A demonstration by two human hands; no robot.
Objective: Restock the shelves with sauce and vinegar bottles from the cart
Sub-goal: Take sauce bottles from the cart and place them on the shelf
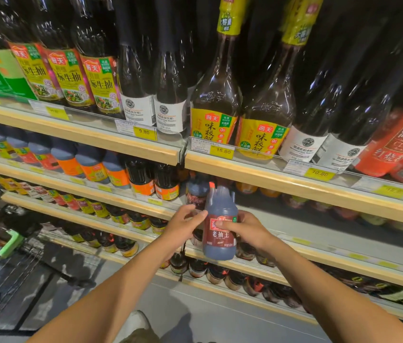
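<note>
Grey floor [210, 318]; wood-edged shelves [96, 137]; yellow price tags [144, 132] along edges.

Glossy plastic bottle [220, 250], matt pale wood shelf edge [294, 185], wire cart [0, 280]

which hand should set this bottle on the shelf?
Probably right. The right hand grips the bottle and is nearer the bare stretch of shelf; the left hand only reaches its side with straight fingers.

Single head view, wide-angle, facing forward-down, close to shelves [294, 184].
</note>
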